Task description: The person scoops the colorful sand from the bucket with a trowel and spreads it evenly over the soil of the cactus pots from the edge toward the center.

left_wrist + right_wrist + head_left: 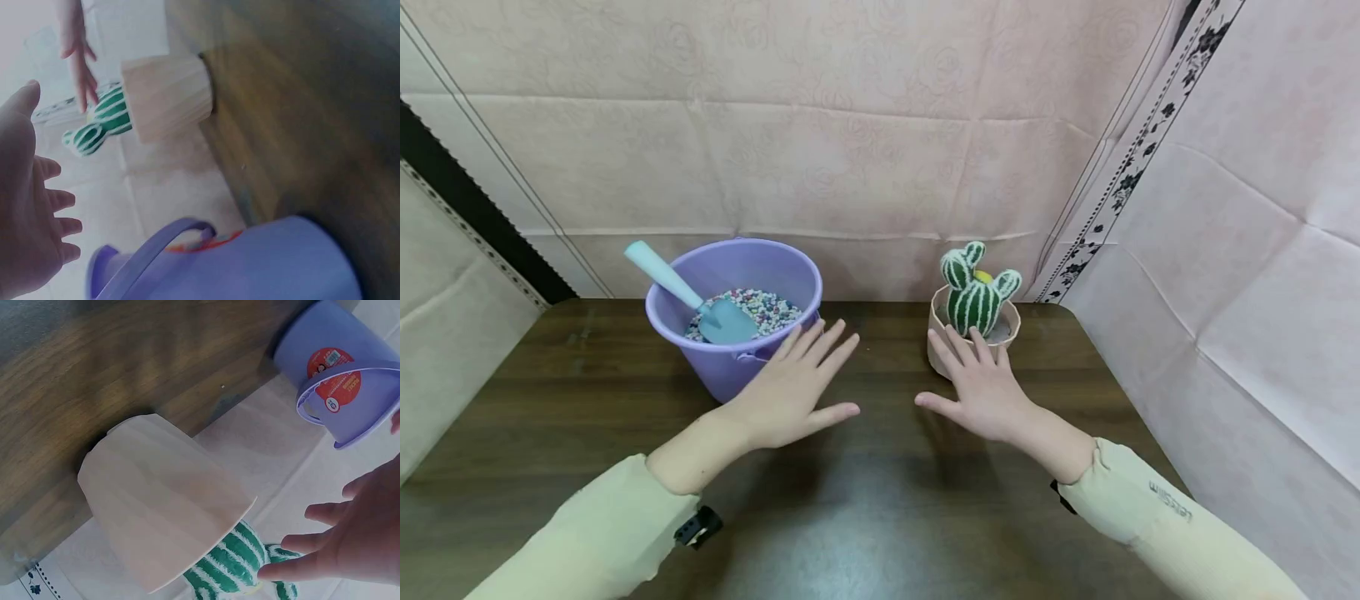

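Observation:
My left hand (pixel 790 387), fingers spread and holding nothing, is over the table by the right side of a purple bucket (pixel 730 371). Small multicoloured pebbles (pixel 771 308) lie in the bucket, and a light blue scoop (pixel 727 322) leans there with its blade on them and its handle over the left rim. My right hand (pixel 985 396) is also spread and holds nothing, in front of a pale pink pot (pixel 937 354). A green and white knitted cactus (pixel 976 307) with a yellow tip stands in that pot. In the right wrist view, the bucket (pixel 375 356) bears a red round sticker.
The dark wooden table (pixel 880 500) reaches back to a pale patterned cloth (pixel 850 167) hung as a wall. More cloth (pixel 1262 250) hangs along the right side, with a black floral border. Both forearms wear pale sleeves (pixel 602 533) with black straps.

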`<state>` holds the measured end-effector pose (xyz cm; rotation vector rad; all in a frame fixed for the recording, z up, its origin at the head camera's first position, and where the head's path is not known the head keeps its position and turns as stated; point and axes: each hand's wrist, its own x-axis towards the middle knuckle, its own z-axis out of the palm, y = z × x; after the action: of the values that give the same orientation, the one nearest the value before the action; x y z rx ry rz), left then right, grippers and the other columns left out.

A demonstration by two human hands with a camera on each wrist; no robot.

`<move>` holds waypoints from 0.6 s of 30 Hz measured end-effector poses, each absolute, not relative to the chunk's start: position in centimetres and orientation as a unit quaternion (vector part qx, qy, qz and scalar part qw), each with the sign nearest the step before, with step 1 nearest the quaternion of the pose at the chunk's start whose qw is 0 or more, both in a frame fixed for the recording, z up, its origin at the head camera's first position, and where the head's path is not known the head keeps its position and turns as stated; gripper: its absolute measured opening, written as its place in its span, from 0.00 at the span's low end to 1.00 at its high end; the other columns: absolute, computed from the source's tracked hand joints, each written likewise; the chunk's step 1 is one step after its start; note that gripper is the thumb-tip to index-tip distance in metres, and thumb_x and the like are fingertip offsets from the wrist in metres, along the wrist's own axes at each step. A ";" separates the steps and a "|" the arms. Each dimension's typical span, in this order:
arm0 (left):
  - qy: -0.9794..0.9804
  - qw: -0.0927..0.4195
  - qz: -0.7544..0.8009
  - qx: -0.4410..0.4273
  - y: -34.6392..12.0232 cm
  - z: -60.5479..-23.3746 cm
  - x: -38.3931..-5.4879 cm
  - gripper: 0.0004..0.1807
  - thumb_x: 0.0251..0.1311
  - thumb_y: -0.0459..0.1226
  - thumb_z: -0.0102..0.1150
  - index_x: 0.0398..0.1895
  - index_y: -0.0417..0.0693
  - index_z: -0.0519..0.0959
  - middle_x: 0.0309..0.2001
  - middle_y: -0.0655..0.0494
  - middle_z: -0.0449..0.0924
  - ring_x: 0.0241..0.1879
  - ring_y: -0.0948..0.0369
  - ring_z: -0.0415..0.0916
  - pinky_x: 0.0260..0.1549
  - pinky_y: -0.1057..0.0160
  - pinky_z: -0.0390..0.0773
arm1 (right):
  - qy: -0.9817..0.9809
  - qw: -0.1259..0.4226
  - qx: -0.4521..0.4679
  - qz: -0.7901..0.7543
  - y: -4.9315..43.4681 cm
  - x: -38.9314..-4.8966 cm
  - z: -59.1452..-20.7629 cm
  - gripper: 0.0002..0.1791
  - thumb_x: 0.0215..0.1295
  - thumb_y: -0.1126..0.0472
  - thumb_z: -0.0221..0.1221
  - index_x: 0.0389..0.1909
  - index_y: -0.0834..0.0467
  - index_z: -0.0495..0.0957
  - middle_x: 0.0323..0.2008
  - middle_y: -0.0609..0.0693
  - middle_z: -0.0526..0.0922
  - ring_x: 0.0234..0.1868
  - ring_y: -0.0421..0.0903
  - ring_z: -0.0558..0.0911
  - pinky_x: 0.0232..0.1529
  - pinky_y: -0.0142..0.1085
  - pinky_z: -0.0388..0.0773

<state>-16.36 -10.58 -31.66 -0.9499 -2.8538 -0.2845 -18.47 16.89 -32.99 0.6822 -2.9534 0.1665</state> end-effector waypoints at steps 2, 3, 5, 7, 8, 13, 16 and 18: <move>-0.942 0.081 -0.094 -0.311 -11.1 -31.0 -16.5 0.44 0.62 0.62 0.44 0.73 0.48 0.49 0.74 0.45 0.45 0.74 0.46 0.39 0.74 0.44 0.39 | -0.969 0.060 0.227 0.071 16.7 -18.9 -32.9 0.47 0.59 0.33 0.52 0.73 0.52 0.47 0.71 0.58 0.56 0.70 0.66 0.54 0.66 0.69 0.53; -0.942 0.092 -0.098 -0.309 -11.5 -30.7 -16.5 0.44 0.62 0.62 0.45 0.73 0.47 0.50 0.74 0.45 0.46 0.73 0.45 0.40 0.74 0.44 0.39 | -0.968 0.062 0.228 0.085 16.6 -19.1 -32.8 0.47 0.60 0.34 0.53 0.73 0.52 0.48 0.71 0.58 0.57 0.70 0.65 0.55 0.67 0.67 0.54; -0.941 0.110 -0.110 -0.300 -12.2 -30.0 -16.7 0.43 0.62 0.61 0.47 0.73 0.46 0.51 0.73 0.44 0.48 0.73 0.44 0.42 0.74 0.43 0.40 | -0.963 0.069 0.233 0.114 16.3 -19.5 -32.5 0.46 0.61 0.36 0.53 0.73 0.54 0.48 0.69 0.58 0.59 0.69 0.63 0.57 0.69 0.62 0.56; -0.940 0.129 -0.125 -0.288 -13.1 -29.5 -16.9 0.43 0.61 0.59 0.49 0.72 0.45 0.52 0.72 0.42 0.50 0.72 0.43 0.44 0.73 0.41 0.42 | -0.958 0.070 0.235 0.146 15.9 -19.9 -32.2 0.45 0.62 0.38 0.53 0.72 0.55 0.49 0.69 0.58 0.60 0.69 0.60 0.59 0.70 0.57 0.57; -0.940 0.138 -0.133 -0.281 -13.7 -29.2 -17.1 0.42 0.61 0.58 0.50 0.72 0.45 0.52 0.72 0.42 0.52 0.72 0.42 0.46 0.72 0.40 0.43 | -0.956 0.067 0.233 0.164 15.6 -20.1 -31.9 0.44 0.63 0.39 0.53 0.72 0.56 0.49 0.69 0.59 0.60 0.69 0.59 0.59 0.71 0.55 0.57; -0.939 0.194 -0.165 -0.230 -16.4 -28.0 -17.6 0.39 0.61 0.52 0.54 0.70 0.42 0.56 0.69 0.40 0.58 0.69 0.41 0.52 0.69 0.36 0.50 | -0.942 0.022 0.207 0.264 14.2 -21.1 -30.9 0.41 0.66 0.41 0.51 0.72 0.58 0.48 0.69 0.58 0.59 0.71 0.56 0.57 0.72 0.52 0.57; -0.938 0.213 -0.194 -0.191 -18.2 -27.4 -17.8 0.37 0.62 0.51 0.54 0.69 0.41 0.58 0.67 0.39 0.60 0.67 0.41 0.54 0.66 0.35 0.54 | -0.929 -0.007 0.187 0.319 13.4 -21.9 -30.5 0.40 0.68 0.41 0.48 0.72 0.59 0.49 0.68 0.59 0.60 0.70 0.56 0.59 0.71 0.52 0.59; -0.936 0.225 -0.217 -0.164 -19.3 -27.1 -17.9 0.36 0.63 0.51 0.52 0.68 0.41 0.58 0.66 0.37 0.61 0.66 0.39 0.55 0.63 0.34 0.56 | -0.921 -0.019 0.174 0.348 12.8 -22.4 -30.2 0.38 0.69 0.41 0.47 0.71 0.59 0.50 0.67 0.60 0.62 0.69 0.55 0.62 0.71 0.50 0.61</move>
<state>-17.88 -19.33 -27.12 -0.4529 -2.5816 -0.5993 -22.42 12.79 -30.22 0.5548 -2.9292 1.1066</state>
